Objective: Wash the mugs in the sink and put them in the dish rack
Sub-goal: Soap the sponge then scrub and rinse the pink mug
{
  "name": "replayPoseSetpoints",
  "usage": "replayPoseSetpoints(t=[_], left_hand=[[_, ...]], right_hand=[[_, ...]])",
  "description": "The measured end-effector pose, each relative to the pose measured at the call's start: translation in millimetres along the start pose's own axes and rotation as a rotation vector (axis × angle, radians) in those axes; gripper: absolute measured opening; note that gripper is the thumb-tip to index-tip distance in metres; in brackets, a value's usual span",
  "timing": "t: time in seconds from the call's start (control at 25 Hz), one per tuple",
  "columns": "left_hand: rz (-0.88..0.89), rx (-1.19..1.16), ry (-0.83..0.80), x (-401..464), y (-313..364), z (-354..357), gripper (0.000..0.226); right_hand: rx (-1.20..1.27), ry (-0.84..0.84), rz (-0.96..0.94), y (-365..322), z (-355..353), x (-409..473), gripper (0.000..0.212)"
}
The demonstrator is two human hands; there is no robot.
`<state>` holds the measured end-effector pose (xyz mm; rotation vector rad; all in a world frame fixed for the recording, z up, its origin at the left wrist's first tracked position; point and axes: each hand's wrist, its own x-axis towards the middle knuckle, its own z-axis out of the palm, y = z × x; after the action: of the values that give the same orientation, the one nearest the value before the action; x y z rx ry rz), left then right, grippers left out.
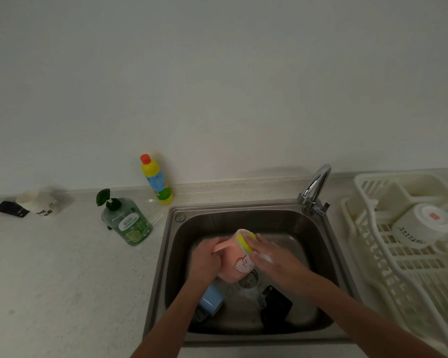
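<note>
One white round mug already sits upside down in the white plastic dish rack on the right, so that one looks done.

Over the shiny metal sink, the left hand has its fingers curled round the pink mug with a little cat face on it, holding it by the handle side. The mug is tipped on its side with its open end pointing away. The right hand presses a yellow sponge against the mug's rim, fingers wrapped over it, and white soap foam sits on the knuckles. So the pink mug is in the middle of being scrubbed. It looks like it needs a rinse next, and no water is coming from the silver tap right now.

Down in the sink lies a light blue mug, waiting its turn. There is also a dark shape by the drain; it may be a black mug, but it is too dim to tell.
</note>
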<state>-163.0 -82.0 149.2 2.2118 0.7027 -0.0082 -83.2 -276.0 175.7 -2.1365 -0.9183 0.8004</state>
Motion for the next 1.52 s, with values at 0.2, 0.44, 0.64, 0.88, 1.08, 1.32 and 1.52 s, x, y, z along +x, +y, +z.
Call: replayPoseSetpoints(t=[0.2, 0.44, 0.64, 0.88, 1.08, 1.32, 1.52], left_hand=[[-0.061, -0.059, 0.025, -1, 5, 16, 0.036], [-0.173, -0.132, 0.033, 4, -5, 12, 0.035], [-0.201, -0.110, 0.006, 13, -9, 26, 0.038], [-0.244, -0.115, -0.035, 32, -24, 12, 0.037], [-0.208, -0.065, -0.066, 56, -22, 16, 0.037], [-0.187, -0.054, -0.059, 89, -22, 11, 0.033], [-0.225, 0.019, -0.059, 117, -36, 15, 0.033]], right_hand=[[0.030, 0.104, 0.059, -2, -8, 21, 0.054], [-0.031, -0.001, 0.084, 2, 0, 13, 0.052], [0.052, -0.017, 0.083, 0, -3, 41, 0.048], [0.207, 0.017, 0.194, 14, 4, 47, 0.058], [0.225, 0.039, 0.137, 21, 9, 91, 0.043], [0.106, 0.072, 0.167, 45, 0, 128, 0.038], [-0.059, 0.034, 0.162, 69, -14, 147, 0.018]])
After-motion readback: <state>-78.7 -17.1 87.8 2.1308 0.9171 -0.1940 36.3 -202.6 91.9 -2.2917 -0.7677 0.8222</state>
